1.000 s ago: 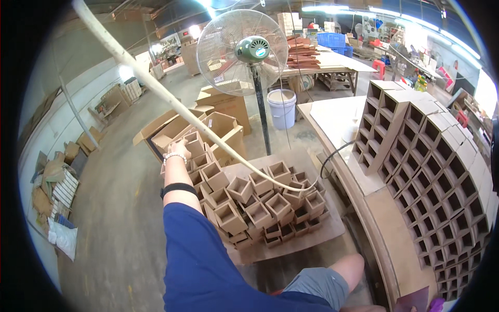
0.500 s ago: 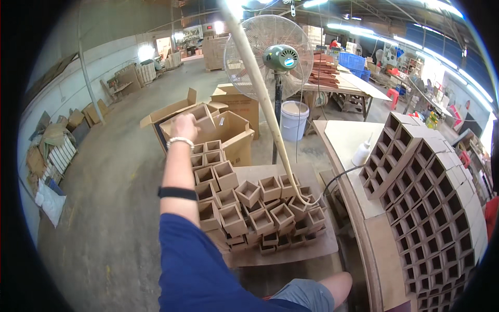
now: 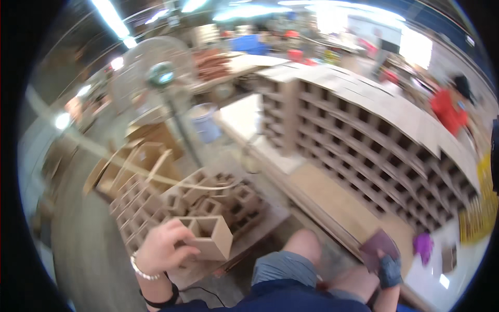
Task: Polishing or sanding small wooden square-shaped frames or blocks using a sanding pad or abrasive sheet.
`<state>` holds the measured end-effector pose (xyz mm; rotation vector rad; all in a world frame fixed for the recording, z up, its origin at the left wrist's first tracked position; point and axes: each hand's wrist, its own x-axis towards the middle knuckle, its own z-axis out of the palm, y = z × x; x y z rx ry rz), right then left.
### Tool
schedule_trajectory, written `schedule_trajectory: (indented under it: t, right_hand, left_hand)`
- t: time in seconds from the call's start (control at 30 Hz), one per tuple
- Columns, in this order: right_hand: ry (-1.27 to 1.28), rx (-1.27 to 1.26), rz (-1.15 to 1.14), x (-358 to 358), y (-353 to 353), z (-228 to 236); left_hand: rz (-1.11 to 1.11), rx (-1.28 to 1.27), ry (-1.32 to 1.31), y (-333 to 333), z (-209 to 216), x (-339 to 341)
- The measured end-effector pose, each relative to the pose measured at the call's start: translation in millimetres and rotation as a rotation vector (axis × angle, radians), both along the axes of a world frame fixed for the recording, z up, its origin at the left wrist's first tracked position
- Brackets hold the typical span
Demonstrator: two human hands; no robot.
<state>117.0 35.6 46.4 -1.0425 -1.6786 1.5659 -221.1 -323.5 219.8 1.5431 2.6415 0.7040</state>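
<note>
A tan wooden box with two compartments [image 3: 215,243] is in my left hand [image 3: 165,245], the fingers gripping its left end. It is tilted, open side up, in front of a pile of small open wooden boxes [image 3: 210,208]. On the right, my right hand [image 3: 391,271] wears a grey glove. Pinched in it is a reddish-brown flat sheet [image 3: 378,250] that looks like sandpaper, held above my thigh beside the workbench edge. Motion blurs much of the view.
Stacked wooden boxes form a tall wall [image 3: 364,140] on the workbench [image 3: 327,190]. Open cartons [image 3: 132,164], a pole fan [image 3: 161,75] and a white bucket [image 3: 205,124] stand beyond the pile. A purple item [image 3: 423,248] and yellow crate [image 3: 479,208] are right. A person in red [image 3: 449,112] is farther off.
My view has swung right and down. My left hand has drawn the box back from the cartons toward me. My right hand with the reddish-brown sheet has come into view.
</note>
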Motion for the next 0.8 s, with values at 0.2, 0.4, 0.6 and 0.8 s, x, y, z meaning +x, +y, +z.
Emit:
schedule_trajectory:
  t: [0.2,0.4,0.6,0.8]
  right_hand:
    - [0.097,0.025,0.001,15.6,-28.6,11.0]
    - [0.134,-0.019,-0.232,69.7,-39.8,1.7]
    - [0.15,-0.013,-0.322,91.3,-37.6,-7.9]
    - [0.395,-0.293,-0.386,91.2,-22.6,-23.0]
  left_hand:
    - [-0.426,0.098,0.076,165.1,-59.4,35.4]
    - [-0.582,0.195,0.195,292.6,-124.4,66.4]
    - [-0.538,0.114,0.153,343.1,-169.9,77.8]
    - [-0.619,0.307,0.545,353.2,-172.0,104.1]
